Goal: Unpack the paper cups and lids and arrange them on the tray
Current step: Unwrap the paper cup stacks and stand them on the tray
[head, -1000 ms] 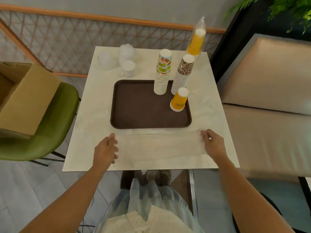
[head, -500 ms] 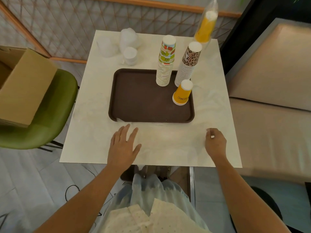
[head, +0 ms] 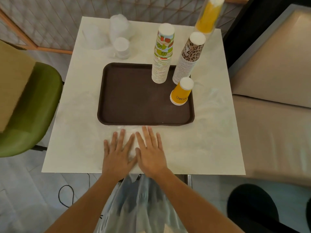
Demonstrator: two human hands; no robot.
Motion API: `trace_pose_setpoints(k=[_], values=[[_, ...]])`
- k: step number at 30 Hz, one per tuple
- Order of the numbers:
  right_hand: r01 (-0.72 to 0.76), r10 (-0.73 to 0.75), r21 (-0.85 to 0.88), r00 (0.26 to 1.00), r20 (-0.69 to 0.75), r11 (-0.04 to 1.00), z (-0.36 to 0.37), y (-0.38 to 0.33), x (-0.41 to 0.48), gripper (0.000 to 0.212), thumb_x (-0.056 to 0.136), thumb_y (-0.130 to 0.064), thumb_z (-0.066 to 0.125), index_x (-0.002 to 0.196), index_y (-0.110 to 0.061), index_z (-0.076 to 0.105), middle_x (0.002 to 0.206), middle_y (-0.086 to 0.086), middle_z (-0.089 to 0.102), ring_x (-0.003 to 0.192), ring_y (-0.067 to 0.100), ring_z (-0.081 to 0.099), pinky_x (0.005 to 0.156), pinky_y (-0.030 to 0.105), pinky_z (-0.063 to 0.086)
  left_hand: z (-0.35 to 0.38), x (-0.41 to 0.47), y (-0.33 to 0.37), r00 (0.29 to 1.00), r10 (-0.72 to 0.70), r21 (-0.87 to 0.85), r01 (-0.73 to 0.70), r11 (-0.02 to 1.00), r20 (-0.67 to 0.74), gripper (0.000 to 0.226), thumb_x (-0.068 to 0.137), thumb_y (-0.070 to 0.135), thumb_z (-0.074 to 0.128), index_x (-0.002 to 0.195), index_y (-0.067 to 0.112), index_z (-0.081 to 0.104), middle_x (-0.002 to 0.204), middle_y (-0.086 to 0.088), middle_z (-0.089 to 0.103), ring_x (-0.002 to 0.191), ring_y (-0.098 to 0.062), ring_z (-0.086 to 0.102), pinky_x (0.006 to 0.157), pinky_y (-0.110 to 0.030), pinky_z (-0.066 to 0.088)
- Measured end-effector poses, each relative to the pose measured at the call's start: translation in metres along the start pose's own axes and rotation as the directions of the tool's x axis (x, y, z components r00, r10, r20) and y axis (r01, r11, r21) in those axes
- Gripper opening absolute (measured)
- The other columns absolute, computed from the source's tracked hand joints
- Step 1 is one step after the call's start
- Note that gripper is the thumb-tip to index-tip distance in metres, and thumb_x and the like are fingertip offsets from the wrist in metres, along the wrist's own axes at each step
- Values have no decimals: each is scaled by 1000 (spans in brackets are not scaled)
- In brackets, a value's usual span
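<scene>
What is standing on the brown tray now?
Three upside-down cup stacks: fruit-print stack, leopard-print stack and short orange stack, all on the right side of the tray. Their insides are covered.

A single wide-angle camera, worn on the head, looks forward and steeply down onto a table (head: 80, 115). The tabletop's near edge crosses the lower middle of the frame, and its far edge lies near the top. The tray (head: 134, 101) sits at the centre. Both forearms enter from the bottom, close under the lens. A chair (head: 33, 106) fills the left margin and a bench (head: 269, 132) the right.
</scene>
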State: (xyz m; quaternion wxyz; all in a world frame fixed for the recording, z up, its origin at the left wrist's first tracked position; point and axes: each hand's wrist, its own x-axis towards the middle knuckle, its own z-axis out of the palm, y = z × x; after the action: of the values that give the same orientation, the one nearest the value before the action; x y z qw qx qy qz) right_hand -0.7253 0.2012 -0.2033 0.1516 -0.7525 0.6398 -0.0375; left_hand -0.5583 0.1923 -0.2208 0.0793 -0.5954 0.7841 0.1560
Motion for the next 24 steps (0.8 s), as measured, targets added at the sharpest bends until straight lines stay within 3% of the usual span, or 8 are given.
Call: trace_pose_setpoints(k=[3,7,19,24], values=[[-18,22,-46,996,86,999,19,-3,7,61,111,-44,23,167,-23,8,174,5,-13,159,28,-18,127,59,6,3,3,-3,1000,21,-1,-21,1000,-16,90,96,78,-2,167,26,14,175,-10,-4,161,-38,-2,124,-69,12],[-29,33,-35,992,124,999,27,2,7,62,111,-47,17,166,-27,-3,172,1,-22,157,26,-23,127,58,0,8,4,-6,999,20,23,-19,1000,-31,86,97,79,6,168,30,9,175,-8,-7,161,-35,-4,125,-67,11],[-143,147,-52,985,87,988,8,79,-19,63,111,-45,26,167,-28,1,174,-5,-10,160,23,-10,125,64,8,9,6,-7,999,1,38,0,999,-32,91,93,85,23,167,34,5,175,-4,-11,161,-34,-6,125,-68,9],[-239,245,-86,967,71,967,-2,118,-36,61,111,-45,26,166,-36,0,174,-10,-10,160,22,-11,127,61,3,8,6,-6,1000,5,32,-5,999,-27,90,94,84,24,167,36,5,175,-4,-11,161,-34,-7,125,-68,9]])
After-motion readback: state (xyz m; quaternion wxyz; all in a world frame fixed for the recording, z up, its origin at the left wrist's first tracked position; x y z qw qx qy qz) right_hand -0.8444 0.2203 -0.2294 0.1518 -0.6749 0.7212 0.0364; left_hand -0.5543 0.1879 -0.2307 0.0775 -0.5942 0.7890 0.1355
